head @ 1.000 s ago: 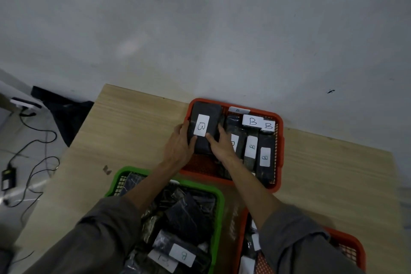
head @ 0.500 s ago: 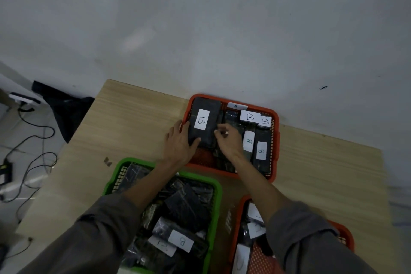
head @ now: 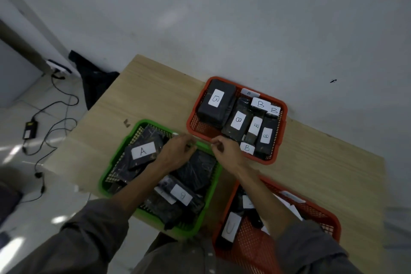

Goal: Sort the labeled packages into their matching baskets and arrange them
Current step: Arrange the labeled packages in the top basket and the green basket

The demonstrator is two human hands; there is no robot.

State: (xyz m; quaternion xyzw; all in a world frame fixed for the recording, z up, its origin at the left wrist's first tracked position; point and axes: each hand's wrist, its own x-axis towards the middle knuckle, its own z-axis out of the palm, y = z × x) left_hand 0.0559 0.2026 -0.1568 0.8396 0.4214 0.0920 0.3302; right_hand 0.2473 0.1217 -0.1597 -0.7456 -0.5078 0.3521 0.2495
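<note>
The far red basket (head: 193,123) holds several black packages with B labels, the biggest one (head: 216,102) at its left. A green basket (head: 110,163) sits nearer, filled with black packages, one labeled A (head: 142,151) and one labeled B (head: 182,194). My left hand (head: 176,152) hovers over the green basket's far rim, fingers bent down, with nothing in it. To its right, my right hand (head: 226,151) is loosely curled and empty, just in front of the far red basket. A second red basket (head: 323,214) at the near right holds labeled packages, one marked U (head: 231,227).
The baskets stand on a wooden table (head: 155,95) against a grey wall. The table's left edge drops to a tiled floor with cables and a power adapter (head: 30,129). A dark cloth (head: 95,83) lies by the table's far left corner.
Both hands let go of the big B package and pulled back from the far red basket toward the green one. The view tilted down, showing more of the near baskets.
</note>
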